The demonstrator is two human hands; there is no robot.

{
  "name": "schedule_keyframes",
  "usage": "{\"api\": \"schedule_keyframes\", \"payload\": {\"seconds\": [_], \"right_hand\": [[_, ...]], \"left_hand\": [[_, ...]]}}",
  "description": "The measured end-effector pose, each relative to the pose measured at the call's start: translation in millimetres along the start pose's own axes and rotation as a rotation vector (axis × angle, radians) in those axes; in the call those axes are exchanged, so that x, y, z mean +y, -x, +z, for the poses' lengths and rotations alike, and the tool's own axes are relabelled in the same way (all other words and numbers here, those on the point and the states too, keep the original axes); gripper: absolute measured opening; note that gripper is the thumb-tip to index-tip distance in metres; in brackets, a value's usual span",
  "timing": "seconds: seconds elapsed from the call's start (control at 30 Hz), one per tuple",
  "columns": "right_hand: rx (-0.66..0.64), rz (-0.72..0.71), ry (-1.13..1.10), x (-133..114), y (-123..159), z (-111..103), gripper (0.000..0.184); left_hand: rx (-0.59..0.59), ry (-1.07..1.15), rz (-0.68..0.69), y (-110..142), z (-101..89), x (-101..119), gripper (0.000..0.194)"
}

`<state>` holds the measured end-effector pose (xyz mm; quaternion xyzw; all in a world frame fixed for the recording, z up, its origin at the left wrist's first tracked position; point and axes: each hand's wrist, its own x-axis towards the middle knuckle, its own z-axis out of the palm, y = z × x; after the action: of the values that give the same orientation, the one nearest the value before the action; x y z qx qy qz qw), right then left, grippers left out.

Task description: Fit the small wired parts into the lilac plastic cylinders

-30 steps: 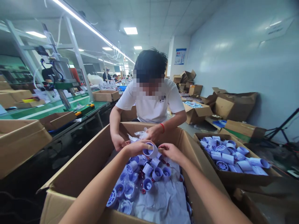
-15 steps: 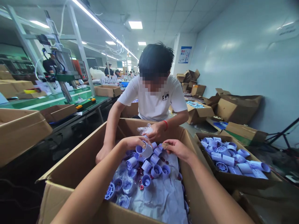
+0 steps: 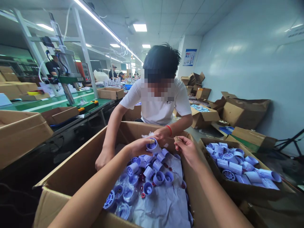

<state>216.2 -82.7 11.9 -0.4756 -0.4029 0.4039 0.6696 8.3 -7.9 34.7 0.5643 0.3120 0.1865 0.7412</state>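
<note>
My left hand is closed round a white and blue plastic cylinder, held above a large cardboard box. My right hand pinches a small tan piece just right of the cylinder. Several more white and blue cylinders lie in the box on clear plastic film. Opposite me a person in a white T-shirt reaches both hands into the same box; one hand is low at the left, the other is just behind my cylinder.
A second open box of the same cylinders stands at my right. More cardboard boxes sit along the right wall. A green workbench with a press machine runs along the left, with a box near me.
Both my hands have risen a little, lifting the cylinder and the small piece higher above the pile. The person opposite has lowered one hand deeper into the box.
</note>
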Motion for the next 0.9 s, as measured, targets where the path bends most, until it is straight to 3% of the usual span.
{"api": "schedule_keyframes", "payload": {"seconds": [0.1, 0.17, 0.23, 0.37, 0.47, 0.63, 0.73, 0.9], "right_hand": [[-0.011, -0.024, -0.121, -6, 7, 9, 0.051], [-0.049, -0.037, -0.156, -8, 11, 14, 0.051], [-0.057, -0.078, -0.119, -9, 13, 15, 0.049], [-0.041, -0.282, 0.096, -13, 18, 10, 0.034], [-0.106, -0.523, 0.34, -20, 25, 6, 0.016], [-0.176, -0.875, 0.677, -31, 34, 8, 0.011], [-0.155, -0.969, 0.774, -32, 35, 10, 0.013], [-0.148, -0.996, 0.883, -28, 35, 13, 0.015]], "left_hand": [[-0.139, 0.066, 0.046, 1, 18.1, -7, 0.051], [-0.173, -0.031, 0.142, 2, 26.6, -11, 0.06], [-0.103, -0.234, 0.274, 2, 29.6, -13, 0.068], [0.22, -0.681, 0.509, -4, 20.9, -6, 0.066], [0.372, -0.829, 0.501, -6, 11.8, 1, 0.057], [0.334, -0.767, 0.527, -6, 6.5, 5, 0.05], [0.297, -0.686, 0.494, -6, 5.3, 3, 0.049], [0.261, -0.666, 0.49, -4, 4.6, 4, 0.048]]}}
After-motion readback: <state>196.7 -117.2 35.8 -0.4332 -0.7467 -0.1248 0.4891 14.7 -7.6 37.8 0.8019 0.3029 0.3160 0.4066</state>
